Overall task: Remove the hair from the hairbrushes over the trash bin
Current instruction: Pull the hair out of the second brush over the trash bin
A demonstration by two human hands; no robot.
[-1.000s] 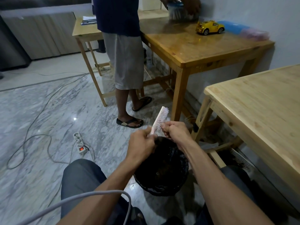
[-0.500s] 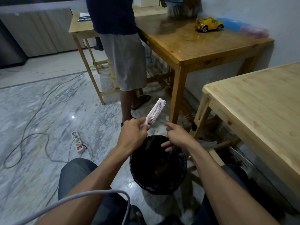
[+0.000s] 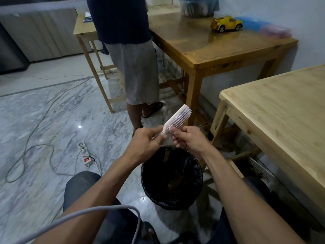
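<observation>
Your left hand [image 3: 147, 140] has its grip closed on the handle of the pink hairbrush [image 3: 177, 119], which slants up and away just above the far rim of the black trash bin [image 3: 171, 178]. Your right hand [image 3: 189, 138] pinches at the bristles near the handle. Beyond the bin, 1 person [image 3: 130, 50] stands at a worktop [image 3: 211, 48].

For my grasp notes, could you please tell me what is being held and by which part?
The left hand grips the pale pink plastic hairbrush by its handle; the right hand pinches at its lower bristles.
</observation>
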